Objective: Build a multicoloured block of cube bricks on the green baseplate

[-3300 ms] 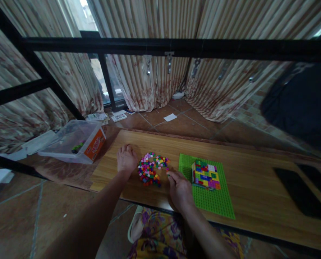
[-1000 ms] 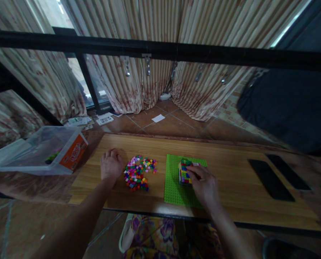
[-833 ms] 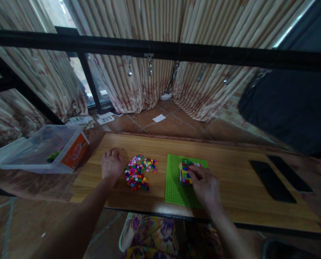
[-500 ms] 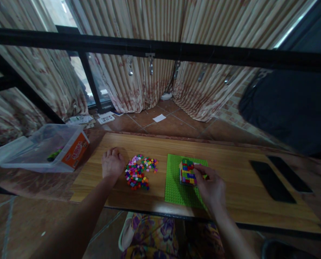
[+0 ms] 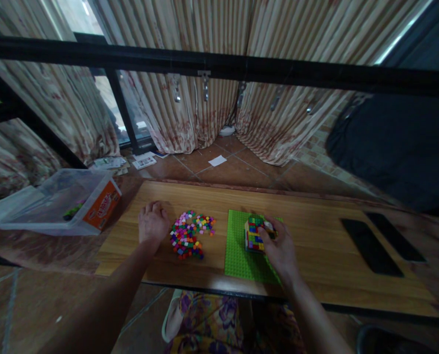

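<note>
A block built of small multicoloured toy bricks (image 5: 253, 235) stands on the green studded baseplate (image 5: 236, 255). My right hand (image 5: 283, 248) is closed on its right side, the thumb against the top and the fingers bent round the far right; they hide part of the block. A whitish piece shows between thumb and fingers, too small to make out. On the wooden table my left hand (image 5: 153, 227) rests palm down, fingers loosely bent and apart, holding nothing visible. Just right of it lies a loose pile of tiny coloured bricks (image 5: 186, 238).
Two black flat slabs (image 5: 372, 248) lie on the right of the wooden table (image 5: 315, 221). A clear plastic bin (image 5: 57, 223) with an orange label stands left of it. A black bar (image 5: 219, 66) crosses ahead, before striped curtains (image 5: 190, 118).
My right hand has shifted slightly left and its fingers now reach further over the far right of the brick block. My left hand has stayed put.
</note>
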The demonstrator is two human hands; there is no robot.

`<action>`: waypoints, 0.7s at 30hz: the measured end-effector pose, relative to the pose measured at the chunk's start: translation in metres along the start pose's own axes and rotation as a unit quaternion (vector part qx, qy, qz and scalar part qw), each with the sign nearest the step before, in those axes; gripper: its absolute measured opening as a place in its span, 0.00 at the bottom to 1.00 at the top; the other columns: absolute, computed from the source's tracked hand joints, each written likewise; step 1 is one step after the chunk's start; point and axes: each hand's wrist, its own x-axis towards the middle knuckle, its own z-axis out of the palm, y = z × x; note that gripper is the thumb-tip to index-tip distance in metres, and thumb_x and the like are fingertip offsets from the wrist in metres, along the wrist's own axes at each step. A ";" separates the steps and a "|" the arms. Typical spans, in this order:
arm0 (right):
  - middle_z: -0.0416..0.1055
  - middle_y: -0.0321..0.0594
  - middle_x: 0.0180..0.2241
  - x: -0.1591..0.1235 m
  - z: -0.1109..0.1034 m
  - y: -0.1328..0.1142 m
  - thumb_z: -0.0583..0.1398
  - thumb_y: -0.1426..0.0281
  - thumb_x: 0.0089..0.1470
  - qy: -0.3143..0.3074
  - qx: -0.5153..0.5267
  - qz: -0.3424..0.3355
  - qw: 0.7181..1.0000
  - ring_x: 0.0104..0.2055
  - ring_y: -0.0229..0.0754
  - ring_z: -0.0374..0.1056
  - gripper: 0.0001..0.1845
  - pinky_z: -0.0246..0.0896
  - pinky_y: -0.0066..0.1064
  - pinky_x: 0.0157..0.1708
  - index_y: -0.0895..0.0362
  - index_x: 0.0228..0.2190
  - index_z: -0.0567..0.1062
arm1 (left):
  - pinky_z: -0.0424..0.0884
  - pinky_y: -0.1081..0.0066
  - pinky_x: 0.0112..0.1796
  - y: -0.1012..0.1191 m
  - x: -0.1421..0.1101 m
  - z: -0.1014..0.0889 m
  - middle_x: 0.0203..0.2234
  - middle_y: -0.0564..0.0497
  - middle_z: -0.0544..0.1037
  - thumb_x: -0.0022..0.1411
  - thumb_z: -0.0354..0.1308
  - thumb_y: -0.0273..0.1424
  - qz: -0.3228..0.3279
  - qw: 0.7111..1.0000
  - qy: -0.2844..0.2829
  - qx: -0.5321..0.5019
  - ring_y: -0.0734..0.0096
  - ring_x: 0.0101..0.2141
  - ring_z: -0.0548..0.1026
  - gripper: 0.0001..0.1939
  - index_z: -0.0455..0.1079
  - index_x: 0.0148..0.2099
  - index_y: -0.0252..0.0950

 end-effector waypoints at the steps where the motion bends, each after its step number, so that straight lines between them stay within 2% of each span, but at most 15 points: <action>1: 0.69 0.47 0.47 0.000 0.000 0.000 0.58 0.59 0.52 -0.004 0.005 0.004 1.000 0.49 0.50 0.65 0.22 0.60 0.49 0.51 0.55 0.47 0.73 | 0.64 0.55 0.50 0.000 0.000 0.000 0.47 0.36 0.74 0.61 0.44 0.30 0.001 1.000 0.001 0.001 0.51 0.48 0.69 0.20 0.70 0.48 0.28; 6: 0.69 0.47 0.47 0.001 -0.001 -0.006 0.59 0.58 0.51 -0.001 0.012 0.025 1.000 0.49 0.50 0.65 0.23 0.61 0.48 0.50 0.55 0.47 0.73 | 0.64 0.54 0.49 -0.001 0.000 0.001 0.46 0.36 0.75 0.61 0.44 0.31 0.004 1.000 0.002 0.013 0.50 0.47 0.70 0.20 0.70 0.49 0.28; 17: 0.71 0.47 0.46 -0.001 0.001 -0.007 0.59 0.59 0.52 0.004 0.003 0.008 1.000 0.48 0.50 0.66 0.23 0.60 0.49 0.51 0.56 0.48 0.72 | 0.64 0.55 0.49 0.001 0.000 -0.001 0.46 0.37 0.74 0.61 0.44 0.30 -0.001 1.000 -0.011 0.006 0.51 0.47 0.70 0.19 0.70 0.48 0.29; 21: 0.71 0.50 0.47 -0.001 -0.001 -0.007 0.58 0.58 0.53 -0.007 -0.005 0.011 1.000 0.48 0.51 0.67 0.26 0.60 0.49 0.51 0.58 0.51 0.71 | 0.64 0.55 0.49 0.001 0.000 -0.002 0.47 0.36 0.74 0.61 0.44 0.30 0.000 1.000 -0.012 0.003 0.51 0.47 0.70 0.19 0.70 0.48 0.29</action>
